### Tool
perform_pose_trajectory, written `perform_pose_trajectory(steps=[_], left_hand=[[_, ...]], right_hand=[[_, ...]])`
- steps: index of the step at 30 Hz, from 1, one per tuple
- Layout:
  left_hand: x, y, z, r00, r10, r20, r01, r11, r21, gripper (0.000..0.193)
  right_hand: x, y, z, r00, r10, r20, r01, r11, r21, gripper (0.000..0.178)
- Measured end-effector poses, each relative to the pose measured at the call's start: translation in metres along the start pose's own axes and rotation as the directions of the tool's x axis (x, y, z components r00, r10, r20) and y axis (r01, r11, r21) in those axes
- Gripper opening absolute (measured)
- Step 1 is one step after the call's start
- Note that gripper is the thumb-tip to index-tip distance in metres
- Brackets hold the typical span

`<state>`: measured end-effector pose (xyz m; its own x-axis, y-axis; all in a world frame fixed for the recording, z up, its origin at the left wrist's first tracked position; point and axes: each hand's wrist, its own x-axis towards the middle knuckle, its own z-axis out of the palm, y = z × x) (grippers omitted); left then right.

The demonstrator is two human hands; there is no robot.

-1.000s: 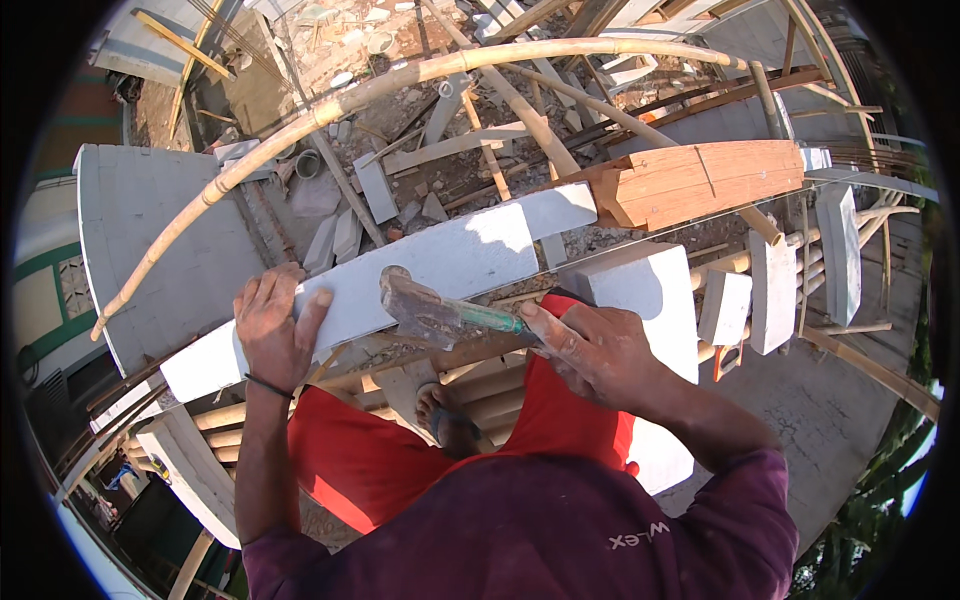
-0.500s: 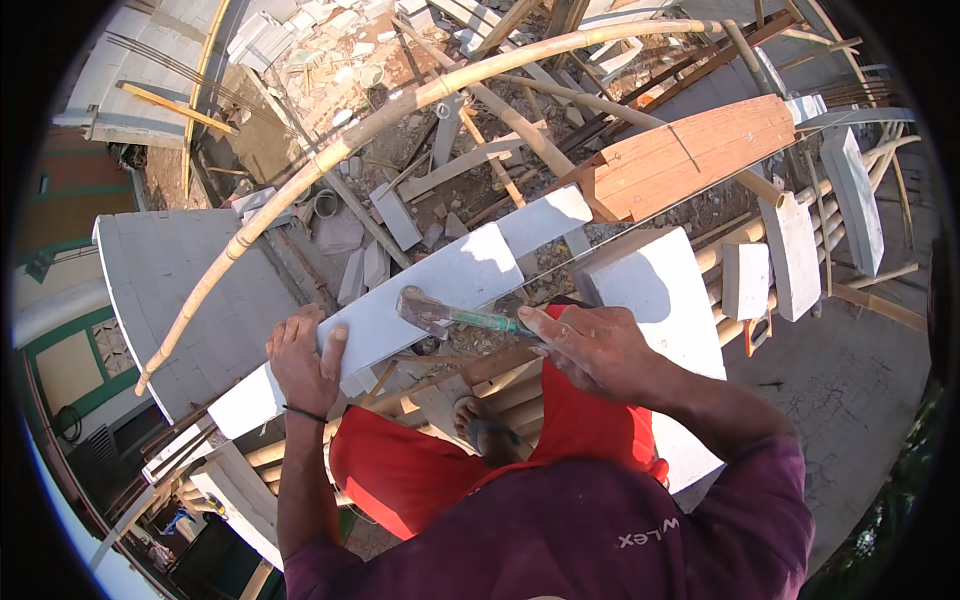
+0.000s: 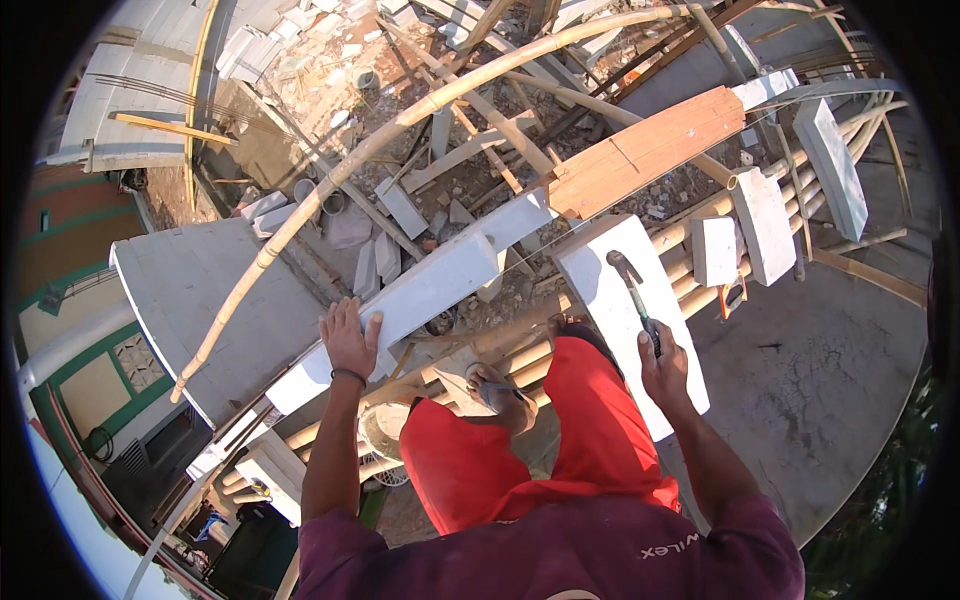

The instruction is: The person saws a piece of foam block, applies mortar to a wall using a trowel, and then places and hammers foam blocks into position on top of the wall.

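Observation:
A row of long white blocks (image 3: 430, 289) forms a narrow course running from lower left to upper right. My left hand (image 3: 349, 338) lies on its top toward the left end, fingers stretched out. In my right hand (image 3: 663, 368) is a hammer (image 3: 635, 285), gripped by the lower end of its green handle, with its worn metal head pointing away from me. It hovers over or rests on a large white slab (image 3: 628, 240) on my right; I cannot tell whether it touches. A taut string (image 3: 525, 262) passes along the course beside the blocks.
A reddish-brown wooden form (image 3: 660, 150) continues the course at the upper right. A bent bamboo pole (image 3: 330, 180) arches across beyond it. Bamboo poles (image 3: 520, 374) lie under my feet. More white blocks (image 3: 765, 225) stand at the right; rubble (image 3: 310, 75) covers the ground below.
My right hand has carried the hammer from above the white block course to the right, over the large slab. My left hand stays on the course, its fingers now reaching forward.

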<state>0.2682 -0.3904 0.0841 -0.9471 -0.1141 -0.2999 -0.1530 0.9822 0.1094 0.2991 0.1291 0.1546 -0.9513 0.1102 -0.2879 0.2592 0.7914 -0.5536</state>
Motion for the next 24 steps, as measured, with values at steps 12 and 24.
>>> perform_pose_trajectory(steps=[12,24], left_hand=[[-0.107,0.158,-0.051,0.998,-0.021,0.061,0.038,0.96,-0.279,0.068],[-0.136,0.227,-0.044,0.898,0.021,0.439,0.15,0.924,-0.352,0.052]], right_hand=[[-0.042,0.106,-0.029,0.862,0.506,-0.017,-0.498,0.842,-0.206,0.037],[-0.023,0.124,-0.021,0.812,0.566,0.138,-0.548,0.823,-0.149,0.042]])
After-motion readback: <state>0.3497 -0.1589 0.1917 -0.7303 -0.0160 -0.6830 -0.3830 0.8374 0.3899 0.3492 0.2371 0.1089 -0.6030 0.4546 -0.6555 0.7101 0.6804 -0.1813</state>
